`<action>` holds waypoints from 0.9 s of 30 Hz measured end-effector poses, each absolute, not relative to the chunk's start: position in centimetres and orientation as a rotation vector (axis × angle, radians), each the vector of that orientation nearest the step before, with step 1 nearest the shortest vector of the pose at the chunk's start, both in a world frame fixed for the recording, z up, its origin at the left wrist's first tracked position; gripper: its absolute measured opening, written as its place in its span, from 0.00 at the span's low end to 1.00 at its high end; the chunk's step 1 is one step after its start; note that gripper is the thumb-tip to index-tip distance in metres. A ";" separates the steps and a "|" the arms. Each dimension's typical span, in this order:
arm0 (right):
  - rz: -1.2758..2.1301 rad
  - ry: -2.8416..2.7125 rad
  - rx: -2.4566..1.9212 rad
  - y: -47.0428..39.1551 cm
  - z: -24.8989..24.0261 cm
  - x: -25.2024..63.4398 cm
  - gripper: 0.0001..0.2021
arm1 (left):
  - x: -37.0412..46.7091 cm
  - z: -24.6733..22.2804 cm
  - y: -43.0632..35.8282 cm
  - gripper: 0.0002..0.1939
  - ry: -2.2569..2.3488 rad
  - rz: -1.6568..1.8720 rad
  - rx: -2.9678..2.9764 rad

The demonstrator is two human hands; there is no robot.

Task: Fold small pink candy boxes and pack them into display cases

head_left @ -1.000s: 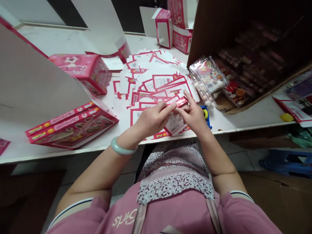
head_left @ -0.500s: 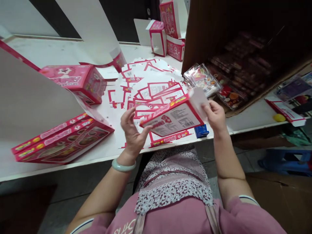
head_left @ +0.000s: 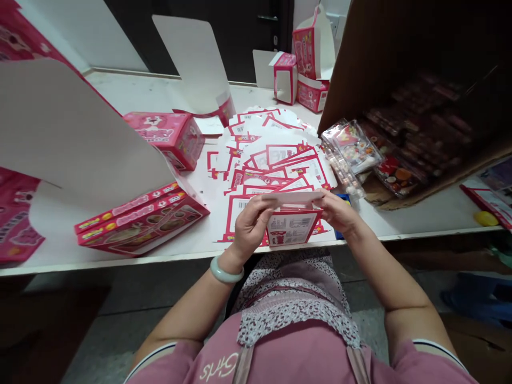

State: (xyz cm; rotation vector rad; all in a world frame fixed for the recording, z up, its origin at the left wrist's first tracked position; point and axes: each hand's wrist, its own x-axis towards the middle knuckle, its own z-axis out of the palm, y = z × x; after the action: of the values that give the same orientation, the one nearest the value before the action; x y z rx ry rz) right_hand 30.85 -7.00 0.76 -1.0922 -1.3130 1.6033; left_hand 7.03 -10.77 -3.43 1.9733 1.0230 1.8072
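Note:
A pink and white printed cardboard box [head_left: 295, 228] is at the table's front edge, tilted with its flapped end up and its printed panel towards me. My left hand [head_left: 253, 224] is closed on the left end of its white flap [head_left: 294, 198]. At the flap's right end, my right hand [head_left: 336, 210] pinches the cardboard between thumb and fingers. The inside of the box is mostly hidden by the flap. Under and behind it lies a heap of flat printed cardboard pieces [head_left: 276, 157]. Partly covered by my right hand is a small blue object [head_left: 342, 234].
Two slim pink boxes [head_left: 148, 221] and a larger pink carton [head_left: 168, 133] stand to the left. On the right, a big brown carton [head_left: 348, 69] holds clear-wrapped packs [head_left: 352, 144]. More pink boxes [head_left: 306, 69] stand at the back. A yellow ball [head_left: 485, 218] lies far right.
The box has turned so its flap end faces up. My left hand has gone from open beside the box to gripping the flap; my right hand has kept hold. The view has shifted left.

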 end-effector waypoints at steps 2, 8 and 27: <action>1.368 -1.443 -1.075 -7.7 1.2 30.7 0.08 | 7.0 -3.1 -10.8 0.17 0.988 1.788 1.909; 0.744 -1.848 -0.887 -10.7 1.3 31.7 0.07 | 5.8 -1.7 -11.0 0.14 0.632 1.639 2.229; 0.483 -1.917 -0.920 -11.3 -2.0 31.9 0.08 | 5.8 -0.7 -11.1 0.11 0.740 1.443 2.409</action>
State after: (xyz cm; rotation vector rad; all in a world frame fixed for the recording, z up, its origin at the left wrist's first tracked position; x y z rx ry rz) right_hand 31.88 -11.30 -1.99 -0.9203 -1.9173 0.4825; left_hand 5.81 -11.14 -0.70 2.4093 0.7400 1.4426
